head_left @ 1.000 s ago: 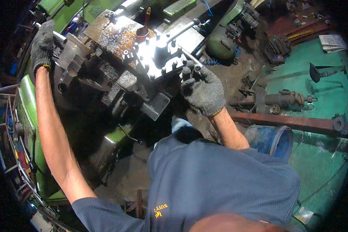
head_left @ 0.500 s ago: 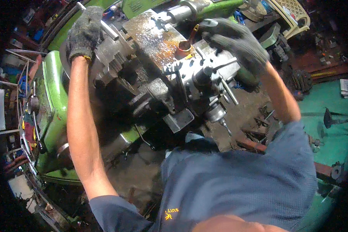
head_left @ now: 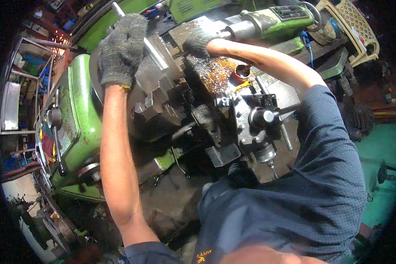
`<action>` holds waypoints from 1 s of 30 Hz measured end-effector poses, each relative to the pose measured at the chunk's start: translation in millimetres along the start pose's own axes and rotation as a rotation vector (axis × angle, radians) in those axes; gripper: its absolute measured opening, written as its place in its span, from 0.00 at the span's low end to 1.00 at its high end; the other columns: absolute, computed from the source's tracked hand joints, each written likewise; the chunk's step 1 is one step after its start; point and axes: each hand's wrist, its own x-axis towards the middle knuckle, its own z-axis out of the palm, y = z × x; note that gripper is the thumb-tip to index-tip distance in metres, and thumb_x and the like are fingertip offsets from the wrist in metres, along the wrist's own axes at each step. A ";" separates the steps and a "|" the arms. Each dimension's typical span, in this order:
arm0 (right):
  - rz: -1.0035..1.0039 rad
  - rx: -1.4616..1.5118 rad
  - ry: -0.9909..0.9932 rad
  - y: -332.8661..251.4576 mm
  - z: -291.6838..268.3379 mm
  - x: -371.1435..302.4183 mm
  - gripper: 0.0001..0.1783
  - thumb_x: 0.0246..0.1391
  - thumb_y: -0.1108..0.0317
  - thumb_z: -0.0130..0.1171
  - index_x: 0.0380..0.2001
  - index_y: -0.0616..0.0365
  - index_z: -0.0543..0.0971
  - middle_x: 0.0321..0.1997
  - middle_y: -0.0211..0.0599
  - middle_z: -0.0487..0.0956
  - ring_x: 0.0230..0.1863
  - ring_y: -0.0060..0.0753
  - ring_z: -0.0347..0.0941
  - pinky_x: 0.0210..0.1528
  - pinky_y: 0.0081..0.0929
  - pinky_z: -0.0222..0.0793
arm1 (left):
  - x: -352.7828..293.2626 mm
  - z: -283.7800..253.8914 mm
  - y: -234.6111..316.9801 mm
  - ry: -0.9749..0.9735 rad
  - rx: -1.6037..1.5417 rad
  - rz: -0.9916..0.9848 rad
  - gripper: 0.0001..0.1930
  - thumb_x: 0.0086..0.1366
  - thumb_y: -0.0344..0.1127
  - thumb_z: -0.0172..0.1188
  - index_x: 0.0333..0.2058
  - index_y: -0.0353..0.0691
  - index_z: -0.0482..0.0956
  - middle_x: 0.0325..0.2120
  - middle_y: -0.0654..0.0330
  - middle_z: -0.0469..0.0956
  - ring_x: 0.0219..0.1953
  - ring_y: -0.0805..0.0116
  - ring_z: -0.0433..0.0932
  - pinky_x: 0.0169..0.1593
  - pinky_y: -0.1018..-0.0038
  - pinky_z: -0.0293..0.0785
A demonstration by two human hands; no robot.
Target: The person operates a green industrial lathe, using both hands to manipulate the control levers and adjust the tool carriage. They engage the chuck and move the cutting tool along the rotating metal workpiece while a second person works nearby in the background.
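- Nearest, below both hands, a blue-shirted torso leans over a green lathe, closer in than half a second ago.
- Just under the right forearm sits the dark tool post with its black-knobbed handle; a second ago the right hand hovered beside this block, and now it is well beyond it.
- The left hand, in a grey knit glove, lies over the top of the chuck, its grip wrapped on the steel key that juts up from the chuck rim. It has held there through all three views, which suggests the chuck is being tightened or steadied.
- Farther out, the right hand, also gloved, has crossed over the oily carriage to the shiny round workpiece that runs from the chuck side toward the green tailstock. Its fingers seem closed on the bar, though glare leaves that uncertain.
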 end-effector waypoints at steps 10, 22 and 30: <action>-0.099 0.246 0.041 30.5 42.0 21.5 0.15 0.56 0.59 0.59 0.45 0.46 0.85 0.45 0.38 0.85 0.45 0.46 0.82 0.48 0.40 0.75 | 7.9 -8.3 15.8 -0.016 -0.095 -0.104 0.17 0.70 0.45 0.51 0.47 0.42 0.81 0.47 0.50 0.81 0.47 0.45 0.79 0.49 0.56 0.75; -0.152 0.322 0.205 32.2 64.1 19.8 0.19 0.52 0.54 0.60 0.46 0.46 0.84 0.46 0.42 0.84 0.48 0.52 0.80 0.48 0.45 0.75 | 8.4 -9.5 7.7 -0.108 -0.137 -0.155 0.18 0.70 0.41 0.50 0.51 0.39 0.79 0.49 0.49 0.80 0.53 0.48 0.77 0.56 0.59 0.72; -0.189 0.439 0.186 15.4 32.2 5.5 0.22 0.48 0.61 0.64 0.49 0.45 0.82 0.41 0.45 0.84 0.44 0.55 0.80 0.44 0.48 0.75 | -0.3 -7.4 -3.2 -0.216 -0.072 -0.137 0.18 0.68 0.31 0.48 0.55 0.38 0.76 0.56 0.49 0.76 0.59 0.51 0.74 0.63 0.62 0.68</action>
